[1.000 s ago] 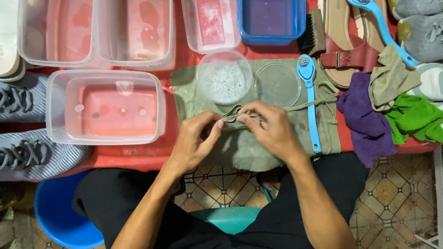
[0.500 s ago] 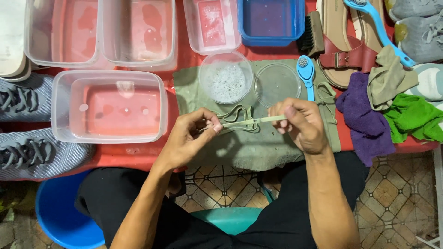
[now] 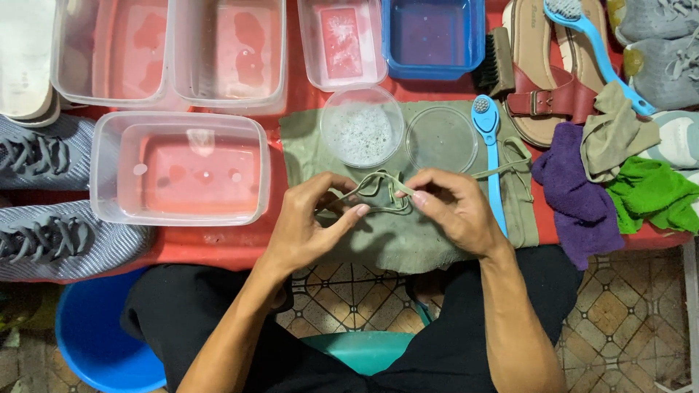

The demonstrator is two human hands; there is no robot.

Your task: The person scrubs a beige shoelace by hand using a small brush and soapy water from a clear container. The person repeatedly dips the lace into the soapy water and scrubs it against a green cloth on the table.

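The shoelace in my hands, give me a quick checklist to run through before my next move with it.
1. Both hands on the shoelace: ok, left hand and right hand pinch it.
2. Lace free of knots: cannot tell, it lies looped.
3. Lace over the green cloth: ok.
4. Round foam bowl upright, apart from the hands: ok.
5. Blue brush clear of the lace: not ok, a strand crosses by it.

Both bare forearms reach in from the near edge and angle toward each other. The left hand (image 3: pixel 309 222) and right hand (image 3: pixel 455 211) meet at the centre, palms down, thumbs and forefingers pinched, tips nearly touching.
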